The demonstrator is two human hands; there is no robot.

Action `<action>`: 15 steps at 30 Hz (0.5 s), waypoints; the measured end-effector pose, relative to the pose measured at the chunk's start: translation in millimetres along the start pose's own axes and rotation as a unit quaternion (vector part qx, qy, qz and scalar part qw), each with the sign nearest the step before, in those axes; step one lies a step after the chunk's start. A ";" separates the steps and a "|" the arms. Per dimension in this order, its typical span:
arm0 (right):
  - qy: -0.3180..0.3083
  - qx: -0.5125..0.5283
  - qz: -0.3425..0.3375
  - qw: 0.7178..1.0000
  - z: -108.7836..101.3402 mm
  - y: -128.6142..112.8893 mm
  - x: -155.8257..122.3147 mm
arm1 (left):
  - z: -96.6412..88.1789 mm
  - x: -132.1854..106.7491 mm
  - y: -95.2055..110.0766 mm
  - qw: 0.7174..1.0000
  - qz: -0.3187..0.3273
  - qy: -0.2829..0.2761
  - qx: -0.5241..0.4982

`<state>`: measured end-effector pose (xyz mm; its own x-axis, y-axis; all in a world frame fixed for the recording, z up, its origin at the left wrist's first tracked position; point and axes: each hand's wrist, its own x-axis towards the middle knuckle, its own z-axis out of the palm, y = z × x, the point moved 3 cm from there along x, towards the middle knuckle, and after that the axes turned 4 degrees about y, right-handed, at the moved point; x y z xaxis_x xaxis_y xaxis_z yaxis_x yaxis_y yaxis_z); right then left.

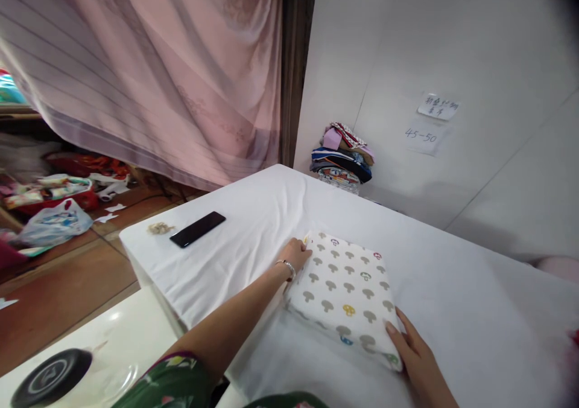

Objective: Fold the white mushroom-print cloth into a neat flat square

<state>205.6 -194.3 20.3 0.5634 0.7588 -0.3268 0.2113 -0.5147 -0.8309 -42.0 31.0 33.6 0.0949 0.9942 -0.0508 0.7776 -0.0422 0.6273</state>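
A folded white cloth [346, 287] printed with small mushrooms lies on a table covered by a white sheet [452, 311]. My left hand [295, 253] grips the cloth's far left corner, fingers curled on its edge. My right hand [414, 347] rests against the near right corner, fingers together on the cloth's side. A thin bracelet sits on my left wrist.
A black phone [198, 229] and a small crumpled scrap [159, 228] lie at the table's left end. A pile of folded clothes [342, 154] stands against the white wall. A pink curtain [172, 76] hangs behind. Bags and clutter [54, 215] lie on the floor at left.
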 end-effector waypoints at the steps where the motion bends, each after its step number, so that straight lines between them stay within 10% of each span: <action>1: -0.001 -0.002 0.002 1.000 0.4 -0.1 -0.2 | 1.0 0.5 -2.3 1.000 -0.002 0.002 -0.001; 15: 0.018 0.019 -0.015 1.000 -0.9 -10.2 -7.5 | 6.2 10.0 -3.5 1.000 -0.013 0.005 -0.016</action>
<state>200.0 -195.1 31.6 0.5854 0.7590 -0.2850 0.1994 -0.4755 -0.8568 -39.9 40.5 26.1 0.0685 0.9958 -0.0603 0.7593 -0.0128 0.6506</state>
